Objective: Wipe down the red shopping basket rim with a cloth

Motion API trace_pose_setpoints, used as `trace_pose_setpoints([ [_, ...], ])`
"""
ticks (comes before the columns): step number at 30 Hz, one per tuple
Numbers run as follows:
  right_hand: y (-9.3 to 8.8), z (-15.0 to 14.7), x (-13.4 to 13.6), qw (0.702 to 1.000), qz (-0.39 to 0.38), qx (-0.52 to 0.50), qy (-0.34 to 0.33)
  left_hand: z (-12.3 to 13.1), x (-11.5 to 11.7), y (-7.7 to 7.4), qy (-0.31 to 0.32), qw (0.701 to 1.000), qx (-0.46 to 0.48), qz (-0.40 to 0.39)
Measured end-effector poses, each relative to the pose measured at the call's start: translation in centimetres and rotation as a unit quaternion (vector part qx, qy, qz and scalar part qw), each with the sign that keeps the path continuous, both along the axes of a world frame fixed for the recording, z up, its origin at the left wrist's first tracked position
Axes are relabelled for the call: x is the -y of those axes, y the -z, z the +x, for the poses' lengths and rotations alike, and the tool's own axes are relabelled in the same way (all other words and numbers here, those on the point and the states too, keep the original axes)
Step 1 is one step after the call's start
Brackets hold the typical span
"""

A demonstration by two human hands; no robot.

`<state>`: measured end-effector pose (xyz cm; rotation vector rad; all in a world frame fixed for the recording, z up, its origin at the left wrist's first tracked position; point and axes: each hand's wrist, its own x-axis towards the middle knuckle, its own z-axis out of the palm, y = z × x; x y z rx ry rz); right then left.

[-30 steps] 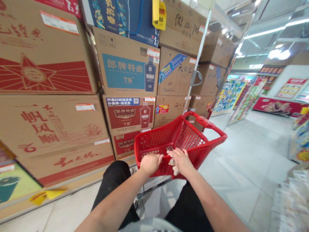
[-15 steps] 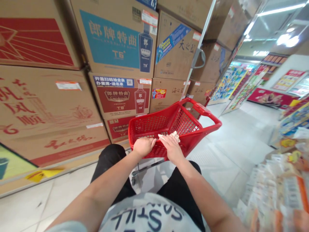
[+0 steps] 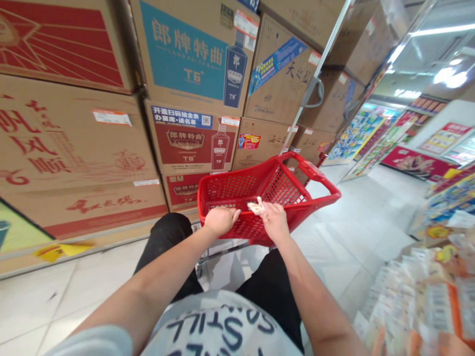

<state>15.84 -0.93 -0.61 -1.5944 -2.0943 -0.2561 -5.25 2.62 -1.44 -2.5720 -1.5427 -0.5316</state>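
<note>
Cloth [image 3: 257, 206] over red shopping cart [image 3: 252, 231]

Mid-frame, the right hand [image 3: 275, 220] has fingers clamped on the cloth; the left hand [image 3: 221, 221] wraps its fingers over the near rim [image 3: 245, 214]. A slack pinch could drop the cloth inside.

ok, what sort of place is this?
Most likely a supermarket: there's a red shopping cart, stacked cartons with price labels on them, and display shelves of packaged goods farther back.
</note>
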Motion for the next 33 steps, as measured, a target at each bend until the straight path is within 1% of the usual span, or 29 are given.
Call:
trace_pose_setpoints([
  [1, 0.0, -0.1, 0.2, 1.0, -0.008, 0.002, 0.015, 0.0, 0.0, 0.0, -0.001, 1.0, 0.006, -0.004],
  [2, 0.0, -0.4, 0.4, 1.0, -0.015, 0.013, 0.013, 0.1, 0.0, 0.0, 0.001, 1.0, 0.012, -0.009],
  [3, 0.0, -0.7, 0.7, 0.999, -0.019, 0.027, -0.003, 0.1, 0.0, 0.1, 0.004, 1.0, 0.017, -0.015],
  [5, -0.2, -1.4, 1.1, 0.997, -0.025, 0.048, -0.057, 0.1, 0.1, 0.1, 0.011, 0.999, 0.025, -0.022],
  [6, -0.5, -1.6, 1.1, 0.995, -0.027, 0.047, -0.078, 0.1, 0.1, 0.2, 0.013, 0.999, 0.027, -0.022],
  [7, -0.8, -1.6, 1.0, 0.995, -0.026, 0.038, -0.086, 0.1, 0.1, 0.2, 0.013, 0.999, 0.026, -0.021],
  [8, -1.3, -1.4, 0.8, 0.997, -0.021, 0.024, -0.072, 0.1, 0.1, 0.2, 0.012, 0.999, 0.025, -0.018],
  [9, -1.7, -1.2, 0.6, 0.999, -0.009, 0.007, -0.039, 0.1, 0.2, 0.3, 0.01, 1.0, 0.023, -0.016],
  [10, -2.1, -0.9, 0.3, 1.0, 0.009, -0.01, 0.011, 0.1, 0.2, 0.3, 0.006, 1.0, 0.02, -0.014],
  [12, -2.5, -0.5, -0.2, 0.992, 0.046, -0.034, 0.113, 0.2, 0.2, 0.3, 0.0, 1.0, 0.016, -0.011],
  [13, -2.5, -0.6, -0.2, 0.989, 0.054, -0.036, 0.134, 0.2, 0.2, 0.4, -0.002, 1.0, 0.014, -0.01],
  [14, -2.3, -0.8, -0.2, 0.991, 0.05, -0.027, 0.125, 0.2, 0.2, 0.4, -0.002, 1.0, 0.014, -0.008],
  [15, -2.0, -1.1, -0.1, 0.995, 0.039, -0.01, 0.09, 0.2, 0.2, 0.4, -0.001, 1.0, 0.015, -0.008],
  [16, -1.7, -1.5, 0.0, 0.999, 0.024, 0.01, 0.041, 0.2, 0.2, 0.4, 0.001, 1.0, 0.016, -0.007],
  [18, -1.2, -1.9, 0.2, 0.998, -0.003, 0.049, -0.047, 0.1, 0.2, 0.3, 0.005, 1.0, 0.015, -0.009],
  [19, -1.1, -1.7, 0.2, 0.996, -0.009, 0.057, -0.06, 0.1, 0.2, 0.3, 0.005, 1.0, 0.014, -0.011],
  [20, -1.2, -1.3, 0.1, 0.997, -0.012, 0.061, -0.05, 0.1, 0.2, 0.2, 0.003, 1.0, 0.012, -0.012],
  [23, -1.7, 0.5, -0.4, 0.997, -0.014, 0.062, 0.04, 0.1, 0.3, 0.1, -0.001, 1.0, 0.007, -0.014],
  [25, -2.1, 1.3, -0.7, 0.995, -0.014, 0.064, 0.078, 0.2, 0.5, 0.0, -0.001, 1.0, 0.007, -0.017],
  [27, -2.3, 1.4, -0.7, 0.994, -0.013, 0.067, 0.089, 0.2, 0.7, -0.1, 0.001, 1.0, 0.006, -0.018],
  [31, -2.3, 0.3, 0.0, 0.991, -0.004, 0.071, 0.117, -0.4, 1.1, -0.2, 0.011, 1.0, 0.01, -0.015],
  [33, -2.2, -0.1, 0.4, 0.991, 0.002, 0.072, 0.116, -1.0, 1.0, -0.4, 0.016, 1.0, 0.015, -0.021],
])
